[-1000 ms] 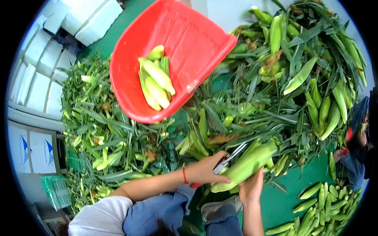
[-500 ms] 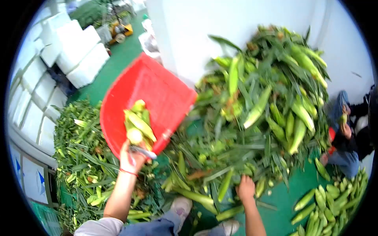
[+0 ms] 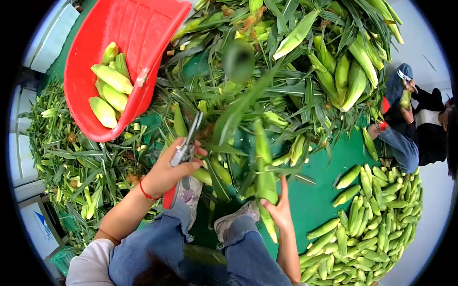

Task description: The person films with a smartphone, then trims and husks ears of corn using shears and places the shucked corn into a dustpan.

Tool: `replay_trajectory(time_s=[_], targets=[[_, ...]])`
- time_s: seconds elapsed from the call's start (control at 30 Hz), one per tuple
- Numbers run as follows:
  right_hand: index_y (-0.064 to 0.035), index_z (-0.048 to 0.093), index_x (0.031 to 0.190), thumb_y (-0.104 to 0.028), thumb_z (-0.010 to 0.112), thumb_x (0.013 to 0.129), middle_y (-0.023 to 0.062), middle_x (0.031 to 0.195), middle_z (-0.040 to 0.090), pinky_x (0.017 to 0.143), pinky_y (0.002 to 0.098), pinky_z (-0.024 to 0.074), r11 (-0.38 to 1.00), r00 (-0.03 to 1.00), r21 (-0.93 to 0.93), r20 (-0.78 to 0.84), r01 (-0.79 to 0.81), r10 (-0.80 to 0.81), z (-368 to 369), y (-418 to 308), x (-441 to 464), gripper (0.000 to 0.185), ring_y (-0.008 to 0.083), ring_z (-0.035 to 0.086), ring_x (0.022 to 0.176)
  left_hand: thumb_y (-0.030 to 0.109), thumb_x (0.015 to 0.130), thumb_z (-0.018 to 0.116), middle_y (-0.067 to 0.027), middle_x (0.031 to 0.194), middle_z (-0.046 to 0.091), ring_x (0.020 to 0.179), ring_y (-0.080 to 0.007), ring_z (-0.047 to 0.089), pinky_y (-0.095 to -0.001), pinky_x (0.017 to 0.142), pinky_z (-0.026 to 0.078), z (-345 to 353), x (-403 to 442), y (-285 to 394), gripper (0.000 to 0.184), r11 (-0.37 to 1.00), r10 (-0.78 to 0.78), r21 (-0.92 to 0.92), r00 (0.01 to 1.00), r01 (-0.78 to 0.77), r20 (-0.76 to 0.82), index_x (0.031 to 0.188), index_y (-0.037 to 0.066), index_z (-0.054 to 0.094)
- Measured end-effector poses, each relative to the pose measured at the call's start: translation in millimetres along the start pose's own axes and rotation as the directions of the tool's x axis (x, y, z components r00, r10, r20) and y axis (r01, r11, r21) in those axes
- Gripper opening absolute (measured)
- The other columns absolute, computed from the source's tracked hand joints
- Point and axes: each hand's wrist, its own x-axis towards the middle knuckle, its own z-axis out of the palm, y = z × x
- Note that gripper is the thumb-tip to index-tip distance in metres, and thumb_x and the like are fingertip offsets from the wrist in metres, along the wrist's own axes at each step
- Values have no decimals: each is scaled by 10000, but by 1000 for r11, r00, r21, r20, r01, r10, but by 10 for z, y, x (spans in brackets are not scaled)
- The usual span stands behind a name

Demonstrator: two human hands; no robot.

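Observation:
My left hand [image 3: 164, 169] is closed around a pair of pruning shears [image 3: 185, 153] with metal blades and a red grip, the blades pointing up. In my right hand [image 3: 280, 209] is a green ear of corn [image 3: 265, 183] in its husk, held roughly upright with long leaves trailing from its top. The shears are to the left of this ear and apart from it. Beyond my left hand is a red plastic scoop-shaped bin [image 3: 143, 33] with several trimmed ears of corn [image 3: 112, 78] inside.
A tall heap of leafy corn [image 3: 329, 62] stands ahead. Cut leaves [image 3: 95, 157] cover the floor at left. Many trimmed ears [image 3: 367, 224] lie piled on the green floor at right. Another person [image 3: 415, 119] sits at the far right, holding an ear.
My left hand has left the red bin, where an ear was at its fingers, and still holds the shears. My right hand has lifted an ear of corn from the leaves. The view has tilted down.

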Motion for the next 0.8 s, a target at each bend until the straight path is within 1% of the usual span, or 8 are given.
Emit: replay_trajectory(time_s=[0.1,0.13,0.3,0.43,0.5,0.53,0.63,0.8], targets=[[-94,41,1473,-148,710,668,166,1267,480,902,320,447,991,991,1,-14,131,-131,-46,-398,-150,1049,247,550,1082,67,801,637,-101,1162,530,980,-151,541,-295,844,449,89,-26,-87,484,999,17,29,997,-20,74,1223,40,400],[-50,213,1425,-166,719,656,146,1198,520,862,310,457,939,944,-146,-70,311,-323,-19,-433,-100,929,226,565,1014,84,807,660,-90,1168,521,980,-137,531,-285,837,451,114,-37,-90,486,998,42,41,995,-46,85,1216,40,399],[6,472,1121,-167,777,616,166,1078,538,851,366,441,815,908,-419,63,400,-413,298,-542,320,615,277,551,986,215,740,773,-53,1113,521,942,-117,520,-269,803,444,281,46,-139,593,927,292,233,956,-293,41,1183,50,416],[-28,398,1274,-315,813,658,92,1155,524,880,315,436,978,968,96,150,188,-201,654,-432,454,796,182,516,1047,288,752,767,-32,1024,497,894,-90,484,-254,769,438,289,238,-152,603,937,251,239,967,-256,51,1180,51,415],[-46,364,1327,-500,676,777,88,1201,510,900,342,436,859,978,512,182,-3,-105,687,-406,525,778,192,509,1083,269,776,747,-47,1105,500,973,-102,490,-264,821,445,342,311,-87,580,971,238,-24,964,-236,119,1192,42,412],[-63,377,1326,-602,459,866,88,1223,508,868,360,462,787,983,609,183,-102,-15,715,-619,509,713,208,521,1080,240,795,730,-62,1175,488,1035,-114,483,-279,870,443,331,311,-30,554,984,175,1,968,-178,177,1199,35,410],[-74,442,1275,-551,377,923,100,1123,565,788,354,495,763,999,646,-43,13,19,675,-709,669,597,230,573,974,202,813,703,-83,1145,511,1020,-136,515,-295,884,446,331,346,-11,528,990,131,22,962,-140,240,1207,16,404],[-80,430,1290,-394,644,819,76,1235,501,993,435,378,701,948,639,-246,316,-203,409,-774,771,606,244,476,1151,127,838,623,-134,1133,540,1064,-236,542,-369,947,429,90,240,-300,572,801,-211,-494,932,338,296,1313,10,326]])
